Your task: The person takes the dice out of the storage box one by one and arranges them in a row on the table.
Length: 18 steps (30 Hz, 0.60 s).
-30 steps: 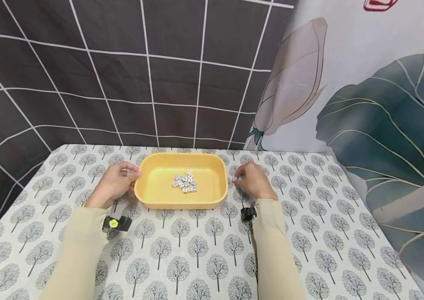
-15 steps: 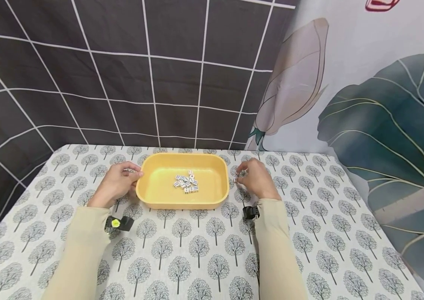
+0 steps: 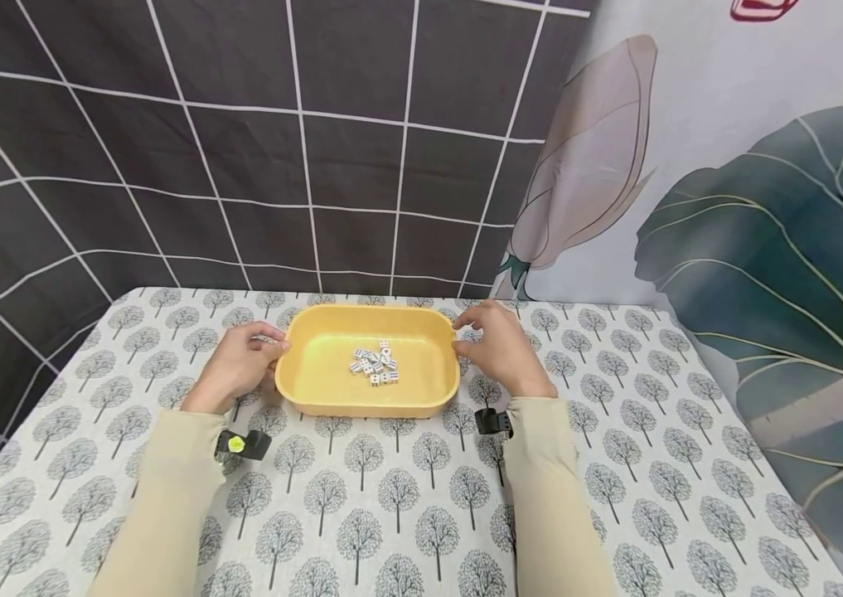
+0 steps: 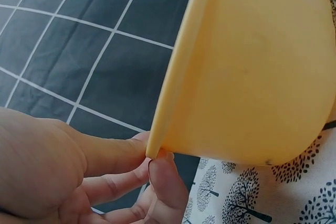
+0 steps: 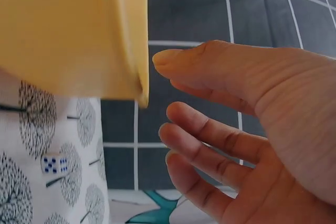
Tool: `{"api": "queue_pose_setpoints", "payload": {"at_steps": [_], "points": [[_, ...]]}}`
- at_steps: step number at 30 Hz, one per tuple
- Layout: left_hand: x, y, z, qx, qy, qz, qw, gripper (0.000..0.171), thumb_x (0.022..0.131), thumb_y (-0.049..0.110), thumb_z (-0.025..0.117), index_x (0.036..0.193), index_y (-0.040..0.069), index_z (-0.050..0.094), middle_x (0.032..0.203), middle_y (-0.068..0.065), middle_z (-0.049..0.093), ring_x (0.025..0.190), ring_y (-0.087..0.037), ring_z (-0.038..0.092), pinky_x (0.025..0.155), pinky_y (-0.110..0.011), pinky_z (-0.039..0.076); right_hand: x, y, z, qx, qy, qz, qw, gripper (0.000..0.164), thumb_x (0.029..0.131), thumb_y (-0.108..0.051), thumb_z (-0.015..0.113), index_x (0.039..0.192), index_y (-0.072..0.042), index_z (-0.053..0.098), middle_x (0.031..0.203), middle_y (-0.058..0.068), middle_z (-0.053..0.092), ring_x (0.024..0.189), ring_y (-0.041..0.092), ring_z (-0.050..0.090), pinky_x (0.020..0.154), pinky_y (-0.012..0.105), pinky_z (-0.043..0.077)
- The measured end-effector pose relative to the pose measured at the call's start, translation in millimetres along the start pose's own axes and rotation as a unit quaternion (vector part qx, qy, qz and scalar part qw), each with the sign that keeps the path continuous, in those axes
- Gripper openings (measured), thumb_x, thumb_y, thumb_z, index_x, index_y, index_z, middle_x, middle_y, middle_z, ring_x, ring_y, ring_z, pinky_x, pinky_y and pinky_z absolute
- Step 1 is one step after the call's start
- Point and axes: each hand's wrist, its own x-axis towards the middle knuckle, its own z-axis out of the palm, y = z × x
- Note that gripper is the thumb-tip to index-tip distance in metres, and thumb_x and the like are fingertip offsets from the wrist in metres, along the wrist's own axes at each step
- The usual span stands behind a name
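A yellow plastic tray [image 3: 339,410] with rounded corners sits on the table, and several white dice [image 3: 376,363] lie clustered inside it. At its left end, my left hand [image 3: 238,365] pinches the rim between thumb and fingers; the left wrist view shows the thumb [image 4: 113,153] on one side of that rim. Beside the tray's right end is my right hand [image 3: 499,348], its fingers loosely bent and holding nothing, a small gap short of the rim in the right wrist view. A single die [image 5: 54,164] with blue pips lies on the table there; in the head view it is hidden.
A white cloth with printed grey trees [image 3: 399,489] covers the table. Behind it hangs a dark curtain with white grid lines [image 3: 234,149]. At the right is a pale curtain with a large flower and leaf print [image 3: 772,249].
My right hand has let go of the die it held at its fingertips beside the tray, then moved slightly up to the tray's right rim. The left hand keeps its pinch.
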Motion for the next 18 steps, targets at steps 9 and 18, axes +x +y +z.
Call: {"api": "queue_pose_setpoints", "payload": {"at_steps": [9, 18], "points": [[1.9, 1.1, 1.8, 0.009, -0.002, -0.007, 0.9999, 0.035, 0.106, 0.022, 0.053, 0.133, 0.0, 0.055, 0.113, -0.02, 0.069, 0.077, -0.013, 0.065, 0.076, -0.03, 0.055, 2.3, -18.7, 10.2, -0.022, 0.0, -0.056, 0.998, 0.028, 0.084, -0.01, 0.081, 0.111, -0.004, 0.075, 0.118, 0.012, 0.066, 0.11, 0.033, 0.063, 0.094, 0.044, 0.054], [0.0, 1.2, 1.3, 0.011, -0.006, -0.007, 0.9999, 0.036, 0.106, 0.022, 0.052, 0.134, -0.001, 0.054, 0.111, -0.019, 0.068, 0.077, -0.014, 0.065, 0.076, -0.03, 0.054, 1.6, -39.1, 27.7, -0.004, -0.014, -0.058, 0.998, 0.031, 0.083, -0.009, 0.083, 0.111, 0.001, 0.074, 0.118, 0.011, 0.063, 0.111, 0.029, 0.062, 0.097, 0.039, 0.055]]}}
